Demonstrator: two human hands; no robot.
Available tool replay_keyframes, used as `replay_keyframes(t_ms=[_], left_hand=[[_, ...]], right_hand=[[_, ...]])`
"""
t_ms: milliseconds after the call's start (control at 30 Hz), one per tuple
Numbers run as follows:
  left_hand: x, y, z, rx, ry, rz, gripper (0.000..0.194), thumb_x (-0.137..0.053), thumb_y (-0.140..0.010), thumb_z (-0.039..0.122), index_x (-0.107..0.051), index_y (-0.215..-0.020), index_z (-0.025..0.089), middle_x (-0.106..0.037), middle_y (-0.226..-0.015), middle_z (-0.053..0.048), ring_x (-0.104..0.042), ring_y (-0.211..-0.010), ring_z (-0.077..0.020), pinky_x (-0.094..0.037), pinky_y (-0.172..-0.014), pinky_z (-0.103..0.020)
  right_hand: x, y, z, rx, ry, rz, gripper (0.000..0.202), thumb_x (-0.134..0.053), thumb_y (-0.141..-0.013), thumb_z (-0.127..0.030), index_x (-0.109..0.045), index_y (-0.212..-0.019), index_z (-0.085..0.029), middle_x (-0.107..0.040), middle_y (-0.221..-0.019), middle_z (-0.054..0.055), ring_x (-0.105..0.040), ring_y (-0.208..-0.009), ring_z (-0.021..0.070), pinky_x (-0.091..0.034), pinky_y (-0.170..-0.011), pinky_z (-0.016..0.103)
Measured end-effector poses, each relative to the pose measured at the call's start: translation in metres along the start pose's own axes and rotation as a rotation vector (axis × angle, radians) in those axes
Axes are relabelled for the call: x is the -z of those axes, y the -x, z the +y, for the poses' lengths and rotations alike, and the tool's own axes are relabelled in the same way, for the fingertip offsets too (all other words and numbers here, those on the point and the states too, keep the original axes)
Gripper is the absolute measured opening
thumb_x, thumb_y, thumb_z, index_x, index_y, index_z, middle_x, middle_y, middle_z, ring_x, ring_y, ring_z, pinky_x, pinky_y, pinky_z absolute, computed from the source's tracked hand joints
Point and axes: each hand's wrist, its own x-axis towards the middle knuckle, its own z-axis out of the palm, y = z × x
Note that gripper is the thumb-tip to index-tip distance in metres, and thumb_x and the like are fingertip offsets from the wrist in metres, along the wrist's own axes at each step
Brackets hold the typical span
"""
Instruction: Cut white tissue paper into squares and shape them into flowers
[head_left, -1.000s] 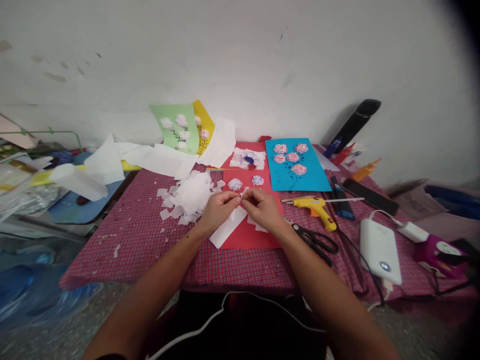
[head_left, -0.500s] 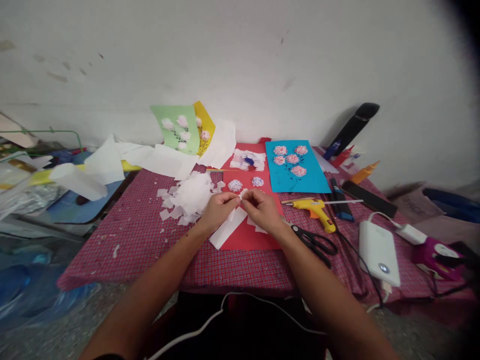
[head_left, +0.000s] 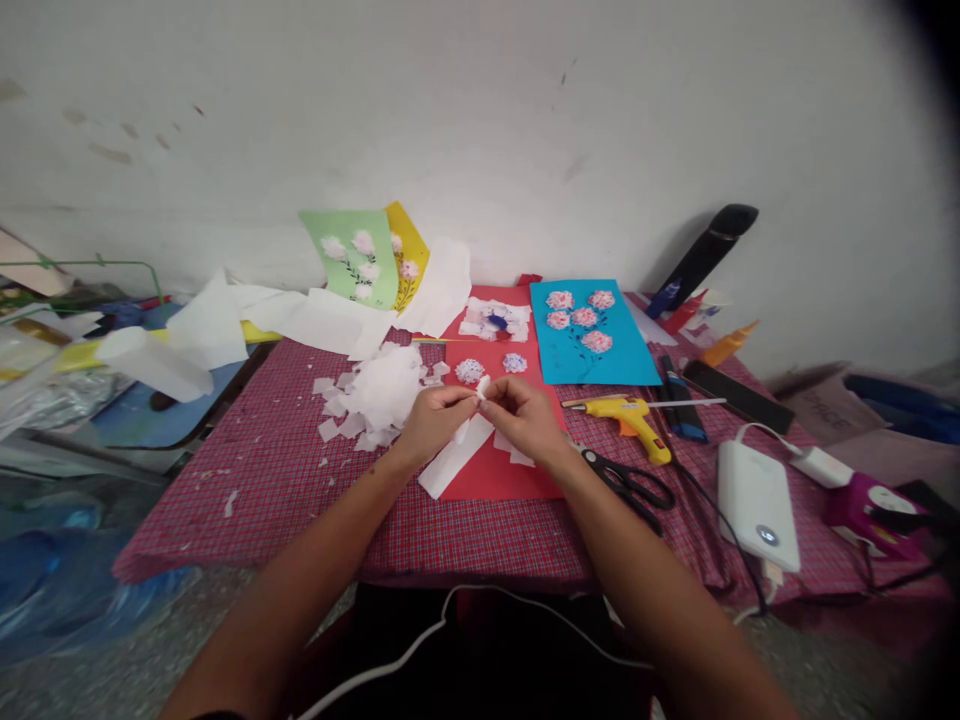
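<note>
My left hand (head_left: 437, 416) and my right hand (head_left: 523, 413) meet over a sheet of red paper (head_left: 517, 482), fingertips pinched together. Between them is a small white piece of tissue paper (head_left: 484, 384), partly hidden by the fingers. Under the hands a white paper strip (head_left: 453, 460) lies slanted across the red sheet. Just beyond sit two speckled paper flowers, a left flower (head_left: 469, 371) and a right flower (head_left: 514, 363). Left of my left hand is a heap of cut white tissue squares (head_left: 384, 390).
Right of my hands lie black-handled scissors (head_left: 626, 484), a yellow glue gun (head_left: 628, 416) and a white power bank (head_left: 757, 508). A blue card with flowers (head_left: 596, 335) rests behind them. Paint-stained tissue (head_left: 495, 320), a green card (head_left: 352, 255) and white sheets (head_left: 337, 322) are at the back.
The white tissue piece between my fingertips now looks narrower and stands up more. Both hands have stayed in nearly the same place.
</note>
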Motion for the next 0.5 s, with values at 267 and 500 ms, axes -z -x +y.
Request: replay_keyframes(t_ms=[267, 500], left_hand=[[0.0011, 0.0046, 0.0044, -0.084, -0.129, -0.018, 0.020, -0.063, -0.087, 0.032, -0.077, -0.084, 0.018, -0.070, -0.075, 0.000, -0.061, -0.072, -0.0144, -0.046, -0.067, -0.026], [-0.0010, 0.0038, 0.0062, -0.115, -0.156, 0.022, 0.016, -0.064, -0.086, 0.028, -0.077, -0.085, 0.018, -0.074, -0.080, -0.001, -0.065, -0.075, -0.0152, -0.048, -0.071, -0.027]], right_hand=[[-0.0003, 0.0003, -0.0005, -0.052, 0.035, 0.036, 0.015, -0.068, -0.084, -0.034, -0.061, -0.080, -0.021, -0.060, -0.072, -0.001, -0.050, -0.061, 0.0131, -0.039, -0.056, 0.026], [-0.0005, -0.0007, 0.0024, -0.031, 0.038, 0.054, 0.009, -0.061, -0.085, -0.026, -0.062, -0.078, -0.021, -0.062, -0.074, 0.000, -0.054, -0.067, 0.0150, -0.042, -0.062, 0.028]])
